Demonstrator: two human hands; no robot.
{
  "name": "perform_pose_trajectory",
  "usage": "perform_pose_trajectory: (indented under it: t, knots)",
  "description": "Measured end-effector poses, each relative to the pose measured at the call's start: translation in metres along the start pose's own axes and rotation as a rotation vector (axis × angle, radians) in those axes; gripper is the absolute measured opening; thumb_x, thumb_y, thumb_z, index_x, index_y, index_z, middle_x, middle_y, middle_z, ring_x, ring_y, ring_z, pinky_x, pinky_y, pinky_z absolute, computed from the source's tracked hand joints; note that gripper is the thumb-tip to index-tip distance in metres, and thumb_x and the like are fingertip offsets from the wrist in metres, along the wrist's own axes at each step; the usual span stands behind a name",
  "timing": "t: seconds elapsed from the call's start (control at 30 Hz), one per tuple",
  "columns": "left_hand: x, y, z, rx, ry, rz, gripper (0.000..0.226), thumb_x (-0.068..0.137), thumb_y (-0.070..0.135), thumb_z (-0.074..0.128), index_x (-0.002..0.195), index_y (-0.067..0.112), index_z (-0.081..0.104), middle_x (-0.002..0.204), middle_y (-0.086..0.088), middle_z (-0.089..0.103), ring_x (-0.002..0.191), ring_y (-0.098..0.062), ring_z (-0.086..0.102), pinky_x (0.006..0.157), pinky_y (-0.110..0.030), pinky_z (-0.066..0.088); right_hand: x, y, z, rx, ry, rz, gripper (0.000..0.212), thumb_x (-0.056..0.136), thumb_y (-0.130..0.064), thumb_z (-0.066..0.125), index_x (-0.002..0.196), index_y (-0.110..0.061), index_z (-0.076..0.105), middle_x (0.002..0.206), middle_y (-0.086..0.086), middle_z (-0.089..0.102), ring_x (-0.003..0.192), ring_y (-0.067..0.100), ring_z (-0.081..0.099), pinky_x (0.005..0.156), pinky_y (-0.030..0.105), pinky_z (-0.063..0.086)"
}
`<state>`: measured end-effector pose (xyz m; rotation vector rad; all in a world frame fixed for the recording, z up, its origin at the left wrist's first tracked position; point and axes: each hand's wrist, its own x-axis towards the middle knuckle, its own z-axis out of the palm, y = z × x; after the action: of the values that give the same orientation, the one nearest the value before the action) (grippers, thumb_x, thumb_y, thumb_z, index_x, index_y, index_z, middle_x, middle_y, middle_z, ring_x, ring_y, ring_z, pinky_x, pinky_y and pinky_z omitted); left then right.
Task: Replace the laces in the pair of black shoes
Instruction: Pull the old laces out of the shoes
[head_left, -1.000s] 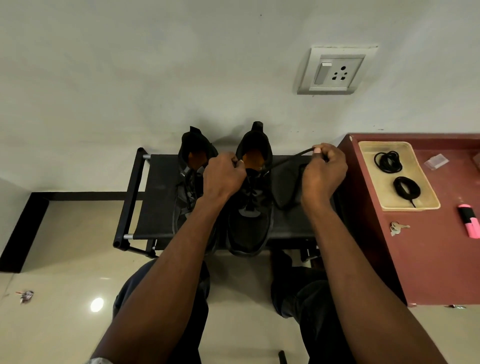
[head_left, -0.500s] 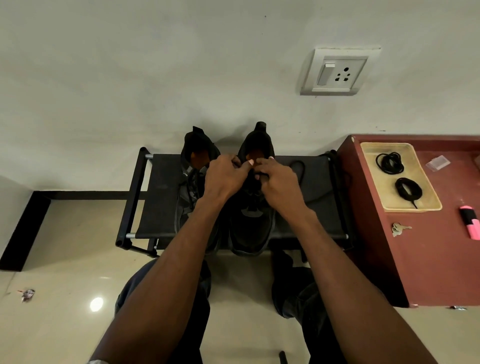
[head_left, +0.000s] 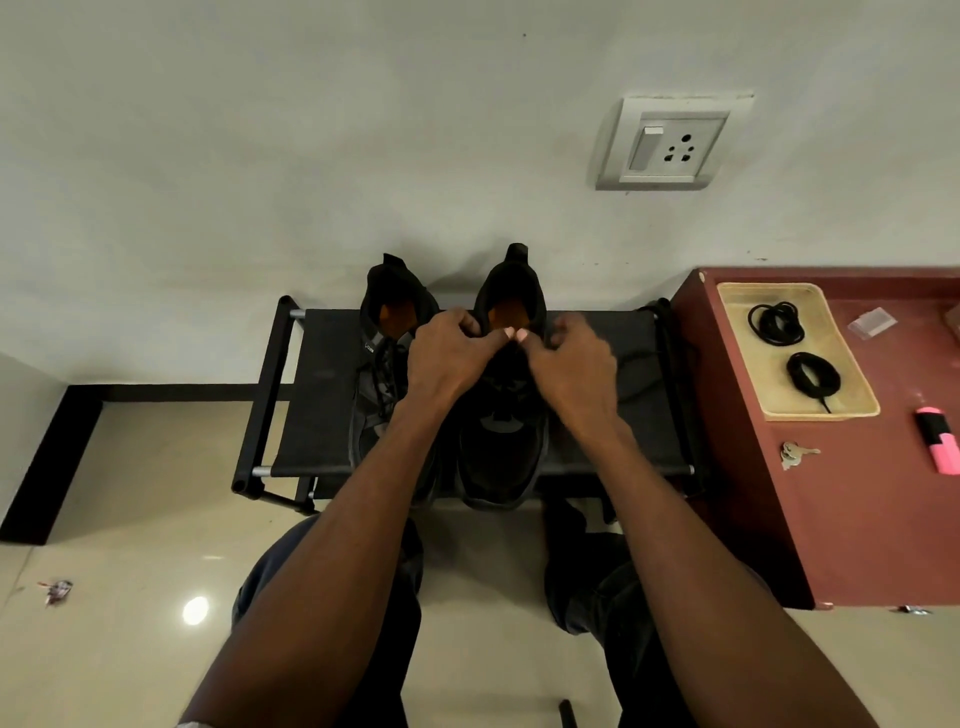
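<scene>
Both forearms reach forward over the knees to the black shoe rack (head_left: 322, 395), where the left hand (head_left: 447, 358) and right hand (head_left: 576, 366) meet at the collar of the right-hand black shoe (head_left: 501, 441), fingers curled; what each pinches is hidden. A second ago the right hand was out to the side drawing a lace taut; now it is back at the eyelets, so probably the old lace is coming out hole by hole. The other black shoe (head_left: 384, 374) stands laced beside it. Farther right, two coiled black laces (head_left: 776, 325) wait in the tray (head_left: 852, 395) on the desk (head_left: 857, 519)
</scene>
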<state>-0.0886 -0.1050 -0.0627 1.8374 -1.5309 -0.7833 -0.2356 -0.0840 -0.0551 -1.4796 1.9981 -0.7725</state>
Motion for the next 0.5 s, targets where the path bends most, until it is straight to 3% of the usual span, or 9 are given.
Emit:
perform_pose_trajectory:
  t: [0.07, 0.13, 0.23, 0.3, 0.37, 0.43, 0.5]
  knots:
    - [0.000, 0.000, 0.000, 0.012, -0.010, 0.001, 0.032, 0.082, 0.043, 0.075, 0.082, 0.013, 0.062, 0.072, 0.000, 0.063, 0.063, -0.015, 0.058, 0.059, -0.031, 0.048, -0.004, -0.001, 0.009, -0.086, -0.040, -0.045, 0.042, 0.092, -0.047, 0.060, 0.114, -0.012, 0.055, 0.103, 0.010, 0.067, 0.100, 0.035, 0.061, 0.075, 0.037, 0.042]
    - [-0.001, 0.000, -0.001, 0.038, -0.013, 0.007, 0.026, 0.085, 0.035, 0.072, 0.083, 0.011, 0.063, 0.072, -0.001, 0.062, 0.062, -0.014, 0.057, 0.056, -0.028, 0.044, -0.005, -0.003, 0.012, -0.142, -0.031, -0.115, 0.048, 0.092, -0.041, 0.057, 0.129, -0.012, 0.049, 0.104, 0.013, 0.067, 0.099, 0.038, 0.061, 0.079, 0.042, 0.045]
    - [-0.002, 0.001, -0.001, 0.054, -0.007, 0.009, 0.019, 0.088, 0.023, 0.068, 0.082, 0.005, 0.064, 0.069, -0.004, 0.061, 0.056, -0.013, 0.053, 0.050, -0.024, 0.039, -0.001, -0.009, 0.009, -0.210, -0.069, -0.218, 0.052, 0.090, -0.027, 0.052, 0.141, -0.020, 0.043, 0.089, 0.015, 0.065, 0.082, 0.037, 0.059, 0.076, 0.044, 0.048]
    - [-0.002, -0.001, -0.001, 0.042, -0.007, -0.005, 0.017, 0.090, 0.020, 0.068, 0.081, 0.006, 0.064, 0.066, -0.001, 0.058, 0.054, -0.010, 0.051, 0.047, -0.016, 0.036, 0.003, -0.005, 0.009, -0.201, -0.076, -0.230, 0.030, 0.089, -0.021, 0.050, 0.115, -0.013, 0.061, 0.079, 0.016, 0.064, 0.076, 0.039, 0.060, 0.069, 0.043, 0.050]
    - [-0.003, -0.003, 0.000, 0.010, -0.013, -0.028, 0.015, 0.091, 0.019, 0.068, 0.082, 0.008, 0.063, 0.068, 0.001, 0.058, 0.057, -0.008, 0.054, 0.045, -0.011, 0.036, 0.008, 0.004, 0.009, -0.120, -0.034, -0.155, 0.020, 0.089, -0.018, 0.051, 0.090, -0.006, 0.066, 0.074, 0.013, 0.065, 0.072, 0.035, 0.062, 0.067, 0.045, 0.052]
    - [-0.005, -0.006, 0.001, -0.055, -0.013, -0.065, 0.013, 0.091, 0.017, 0.068, 0.085, 0.007, 0.064, 0.074, -0.004, 0.063, 0.066, -0.015, 0.062, 0.055, -0.020, 0.049, 0.009, 0.012, 0.008, -0.035, -0.022, -0.065, 0.023, 0.091, -0.018, 0.052, 0.089, -0.010, 0.073, 0.080, 0.010, 0.071, 0.074, 0.030, 0.065, 0.071, 0.044, 0.055]
    - [-0.004, -0.009, 0.004, -0.181, 0.000, -0.157, 0.014, 0.090, 0.013, 0.068, 0.085, 0.001, 0.065, 0.081, -0.015, 0.067, 0.076, -0.027, 0.068, 0.071, -0.038, 0.060, 0.010, 0.016, 0.007, 0.033, -0.024, -0.007, 0.022, 0.092, -0.019, 0.055, 0.090, -0.017, 0.077, 0.086, 0.006, 0.074, 0.074, 0.027, 0.066, 0.070, 0.040, 0.056]
